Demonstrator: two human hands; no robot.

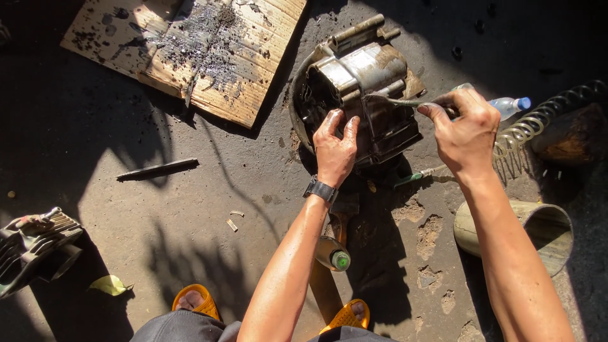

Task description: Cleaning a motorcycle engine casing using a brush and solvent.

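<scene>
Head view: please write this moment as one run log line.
left hand: resting on engine casing | right hand: holding thin metal tool against casing | nearby: plastic bottle, coiled hose

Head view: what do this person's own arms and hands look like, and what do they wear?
Both forearms are bare, no sleeves, no gloves. The left hand has a dark wristwatch with a broad band at the wrist; its fingers are smeared with dark grime. The right hand has nothing on the wrist and also looks soiled. No rings that I can make out.
</scene>
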